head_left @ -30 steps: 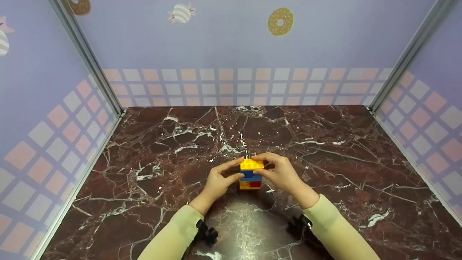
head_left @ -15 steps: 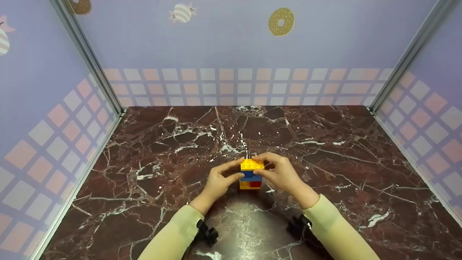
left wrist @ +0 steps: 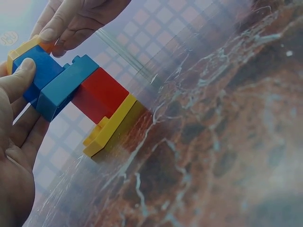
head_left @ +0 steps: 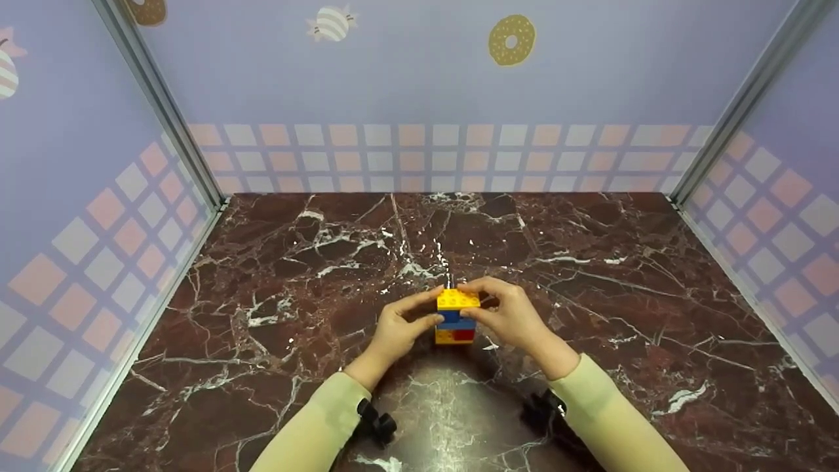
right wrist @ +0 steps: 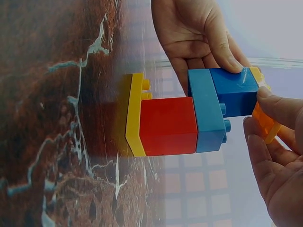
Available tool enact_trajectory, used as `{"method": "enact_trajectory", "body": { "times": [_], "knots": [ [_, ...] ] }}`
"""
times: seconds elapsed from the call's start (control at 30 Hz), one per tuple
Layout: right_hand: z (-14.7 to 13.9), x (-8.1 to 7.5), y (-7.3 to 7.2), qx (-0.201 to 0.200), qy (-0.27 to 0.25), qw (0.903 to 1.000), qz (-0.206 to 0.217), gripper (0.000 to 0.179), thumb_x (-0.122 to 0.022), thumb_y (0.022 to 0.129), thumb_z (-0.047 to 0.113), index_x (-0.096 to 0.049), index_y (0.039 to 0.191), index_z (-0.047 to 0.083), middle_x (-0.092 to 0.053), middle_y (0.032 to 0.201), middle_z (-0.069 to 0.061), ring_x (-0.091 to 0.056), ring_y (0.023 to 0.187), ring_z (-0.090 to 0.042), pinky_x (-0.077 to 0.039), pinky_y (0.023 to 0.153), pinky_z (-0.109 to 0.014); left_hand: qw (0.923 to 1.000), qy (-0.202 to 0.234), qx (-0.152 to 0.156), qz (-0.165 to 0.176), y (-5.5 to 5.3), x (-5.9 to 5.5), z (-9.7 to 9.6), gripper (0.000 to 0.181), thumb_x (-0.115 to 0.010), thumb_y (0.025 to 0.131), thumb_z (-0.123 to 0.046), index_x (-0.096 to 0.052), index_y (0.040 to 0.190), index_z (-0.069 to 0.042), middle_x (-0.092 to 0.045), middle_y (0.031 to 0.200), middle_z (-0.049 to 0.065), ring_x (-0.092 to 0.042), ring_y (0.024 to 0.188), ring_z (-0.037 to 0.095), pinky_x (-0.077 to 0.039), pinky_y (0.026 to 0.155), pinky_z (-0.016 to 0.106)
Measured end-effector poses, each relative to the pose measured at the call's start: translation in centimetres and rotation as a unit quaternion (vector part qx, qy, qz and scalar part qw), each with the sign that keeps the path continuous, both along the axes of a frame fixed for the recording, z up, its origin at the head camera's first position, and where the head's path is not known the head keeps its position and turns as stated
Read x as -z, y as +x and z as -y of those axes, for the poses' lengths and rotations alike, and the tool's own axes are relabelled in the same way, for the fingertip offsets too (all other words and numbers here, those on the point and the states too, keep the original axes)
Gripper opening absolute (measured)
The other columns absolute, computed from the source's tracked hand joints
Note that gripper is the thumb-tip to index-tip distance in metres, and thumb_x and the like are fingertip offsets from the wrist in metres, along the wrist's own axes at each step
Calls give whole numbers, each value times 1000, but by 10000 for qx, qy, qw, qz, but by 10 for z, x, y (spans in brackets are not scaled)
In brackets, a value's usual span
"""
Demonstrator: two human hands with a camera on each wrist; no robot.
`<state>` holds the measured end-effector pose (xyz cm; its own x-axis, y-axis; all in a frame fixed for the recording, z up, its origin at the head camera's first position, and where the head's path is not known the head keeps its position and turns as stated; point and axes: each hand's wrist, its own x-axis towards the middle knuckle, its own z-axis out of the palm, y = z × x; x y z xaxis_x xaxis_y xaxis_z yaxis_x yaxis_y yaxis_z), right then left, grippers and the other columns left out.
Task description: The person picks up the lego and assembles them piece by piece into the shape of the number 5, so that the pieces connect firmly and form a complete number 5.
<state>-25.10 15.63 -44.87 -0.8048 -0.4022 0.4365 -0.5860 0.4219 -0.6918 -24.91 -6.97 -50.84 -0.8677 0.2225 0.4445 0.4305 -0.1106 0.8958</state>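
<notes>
A small tower of building blocks stands upright on the marble tabletop in the head view. At its base lies a thin yellow block (right wrist: 135, 118), bearing a red block (right wrist: 168, 126). Over these sit a thin light-blue block (right wrist: 207, 111), a dark-blue block (right wrist: 233, 91) and, topmost, a thin yellow block (head_left: 457, 300) with studs up. My left hand (head_left: 395, 328) pinches the dark-blue block from the left, thumb on its near face. From the right, my right hand (head_left: 514, 318) grips the top yellow block, thumb at its near edge. Fingers partly hide the upper blocks.
The dark red marble tabletop (head_left: 314, 275) spreads around the tower. Patterned panels enclose it: a back wall (head_left: 419, 85), a left wall (head_left: 65, 196) and a right wall (head_left: 786, 196). Black camera mounts hang beneath both sleeves, close to the tabletop.
</notes>
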Motion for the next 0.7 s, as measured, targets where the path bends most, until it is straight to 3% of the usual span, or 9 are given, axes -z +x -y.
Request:
{"method": "enact_trajectory", "body": {
  "times": [0.37, 0.6, 0.7],
  "knots": [
    [0, -1, 1, 0, -66, 9999, 127, 33, -81, 87, 9, -74, 118, 1, -74, 117, -15, -72, 99, -29, -64, 82, -27, 10000, 2, 64, 59, -1, 1, 0, 46, -74, 89, 3, -61, 133, 12, -61, 137, 30, -68, 115, 2, -59, 98, 28],
    [0, 1, 0, -43, -118, 9998, 185, 33, -80, 88, 9, -73, 119, 1, -74, 117, -16, -72, 100, -29, -64, 81, -27, 10000, 52, 33, 3, -1, 2, -1, 45, -74, 89, 3, -62, 132, 11, -68, 136, 12, -67, 115, 2, -58, 97, 24],
    [0, 1, -1, -37, -124, 9998, 166, 33, -80, 88, 9, -73, 119, 0, -74, 117, -16, -72, 99, -29, -64, 82, -29, 10000, 25, 20, 19, -1, 2, -1, 45, -74, 89, 3, -62, 132, 11, -68, 136, 13, -68, 114, 2, -58, 97, 24]
  ]
}}
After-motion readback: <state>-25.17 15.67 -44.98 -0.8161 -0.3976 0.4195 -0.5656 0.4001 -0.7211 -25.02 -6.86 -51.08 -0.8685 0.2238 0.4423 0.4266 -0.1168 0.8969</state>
